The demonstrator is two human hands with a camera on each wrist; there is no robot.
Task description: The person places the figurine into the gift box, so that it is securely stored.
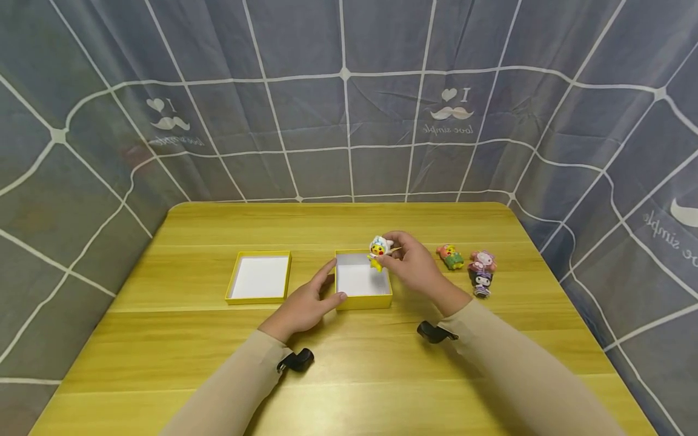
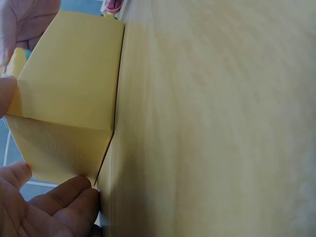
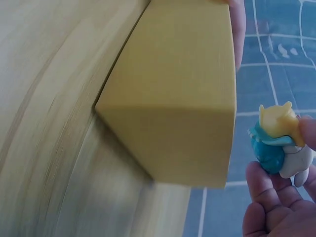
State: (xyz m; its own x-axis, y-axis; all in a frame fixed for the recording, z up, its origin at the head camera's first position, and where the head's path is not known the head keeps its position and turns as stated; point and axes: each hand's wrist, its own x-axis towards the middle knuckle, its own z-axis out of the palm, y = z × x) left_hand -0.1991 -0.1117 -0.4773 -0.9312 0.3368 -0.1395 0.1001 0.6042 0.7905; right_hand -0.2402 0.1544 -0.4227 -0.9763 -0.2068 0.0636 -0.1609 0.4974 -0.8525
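My right hand (image 1: 415,266) pinches a small yellow toy figurine (image 1: 376,246) with a white hood and red cheeks, above the box's right part. In the right wrist view the figurine (image 3: 276,138) shows its yellow, turquoise and white back between thumb and fingers. Below it stands an open yellow box (image 1: 364,302) with a white inside, upright on the table. My left hand (image 1: 306,304) rests against the box's left side, its thumb at the near rim. The left wrist view shows its fingertips (image 2: 81,197) touching the box wall.
A yellow lid (image 1: 259,277), white inside facing up, lies left of the box. Right of my right hand lie a green and pink figurine (image 1: 450,257), a pink one (image 1: 483,261) and a purple-black one (image 1: 482,284). A grey checked curtain (image 1: 305,115) surrounds the wooden table (image 1: 349,387).
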